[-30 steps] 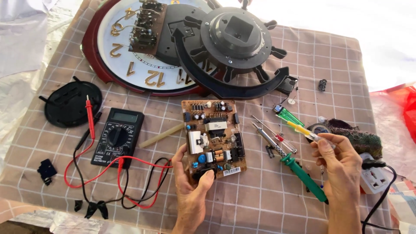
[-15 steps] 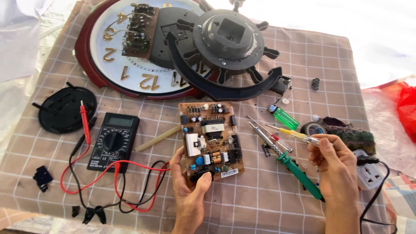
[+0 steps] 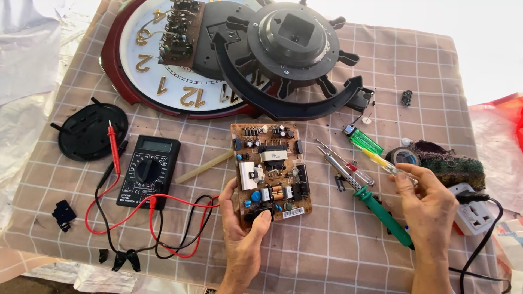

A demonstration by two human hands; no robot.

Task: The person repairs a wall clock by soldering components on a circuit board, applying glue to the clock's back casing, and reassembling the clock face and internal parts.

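Observation:
My left hand point(image 3: 243, 234) grips the near edge of a brown circuit board point(image 3: 269, 169) that lies flat on the checked cloth, its capacitors and transformer facing up. My right hand point(image 3: 430, 207) holds a thin yellow-handled screwdriver point(image 3: 384, 163) between fingers and thumb, just right of the board. Under that hand lies a green-handled soldering iron point(image 3: 381, 209), tip pointing up-left toward the board.
A black multimeter point(image 3: 149, 171) with red and black leads lies left of the board. A wall clock face point(image 3: 174, 60) and black round plastic parts point(image 3: 291, 51) fill the far side. A green lighter point(image 3: 365, 141), tape roll point(image 3: 403, 157), and white power strip point(image 3: 473, 215) sit right.
The view has shifted slightly; both hands stay in much the same place, the left on the board and the right holding the small screwdriver.

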